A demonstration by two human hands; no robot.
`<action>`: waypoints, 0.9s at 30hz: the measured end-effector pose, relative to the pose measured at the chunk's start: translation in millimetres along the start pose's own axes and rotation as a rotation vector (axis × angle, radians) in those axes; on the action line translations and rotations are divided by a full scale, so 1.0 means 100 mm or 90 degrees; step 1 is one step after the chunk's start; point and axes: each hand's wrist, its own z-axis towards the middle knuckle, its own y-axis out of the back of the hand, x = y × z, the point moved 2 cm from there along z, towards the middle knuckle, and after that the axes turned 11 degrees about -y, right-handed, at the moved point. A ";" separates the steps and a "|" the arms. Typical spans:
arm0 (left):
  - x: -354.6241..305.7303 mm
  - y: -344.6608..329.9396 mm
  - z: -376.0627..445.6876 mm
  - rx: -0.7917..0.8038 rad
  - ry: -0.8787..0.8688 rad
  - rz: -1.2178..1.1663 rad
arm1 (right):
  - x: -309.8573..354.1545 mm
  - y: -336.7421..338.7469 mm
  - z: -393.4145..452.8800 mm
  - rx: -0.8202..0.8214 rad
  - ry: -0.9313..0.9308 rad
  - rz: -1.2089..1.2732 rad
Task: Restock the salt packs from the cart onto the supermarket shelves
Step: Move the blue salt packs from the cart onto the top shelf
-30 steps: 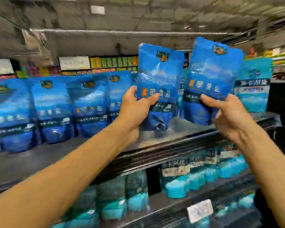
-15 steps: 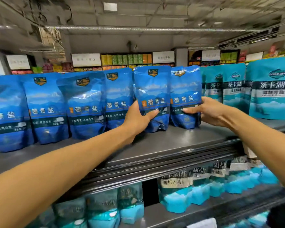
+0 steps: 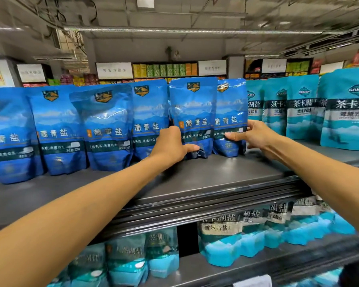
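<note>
The two blue salt packs (image 3: pixel 193 114) (image 3: pixel 230 117) you hold upright on the top shelf (image 3: pixel 205 175) are glossy plastic film, smooth but crinkled near the bottom, and they throw white glare like the rest of the blue row (image 3: pixel 108 129) beside them. The top shelf under them looks like smooth grey painted metal with a dull, matt sheen and a ribbed front edge. The teal packs (image 3: pixel 303 106) to your right seem to be a softer, less shiny plastic, though the blur at that side makes it hard to be sure.
</note>
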 end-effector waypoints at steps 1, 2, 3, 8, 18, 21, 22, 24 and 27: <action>-0.01 0.00 0.00 -0.006 -0.010 0.013 | 0.00 0.00 0.01 -0.003 0.001 -0.005; -0.02 0.00 -0.01 -0.011 -0.015 0.022 | -0.01 -0.01 0.01 -0.002 0.004 0.002; -0.02 0.00 -0.01 -0.015 -0.018 0.031 | -0.01 -0.02 0.02 -0.002 0.006 0.011; -0.03 0.04 -0.04 -0.026 -0.013 0.047 | -0.01 -0.03 -0.01 -0.002 -0.005 0.021; -0.02 0.19 -0.05 -0.046 -0.076 0.056 | -0.01 -0.01 -0.14 -0.006 -0.021 0.020; 0.02 0.20 -0.04 -0.047 -0.097 0.054 | -0.01 -0.01 -0.18 -0.013 -0.014 0.019; 0.03 0.19 -0.03 -0.044 -0.099 0.052 | -0.01 -0.01 -0.19 -0.012 -0.013 0.024; 0.04 0.16 -0.02 -0.037 -0.098 0.055 | -0.03 -0.02 -0.20 -0.012 -0.019 0.037; 0.04 0.13 0.00 -0.033 -0.099 0.060 | -0.02 -0.03 -0.21 -0.017 -0.025 0.043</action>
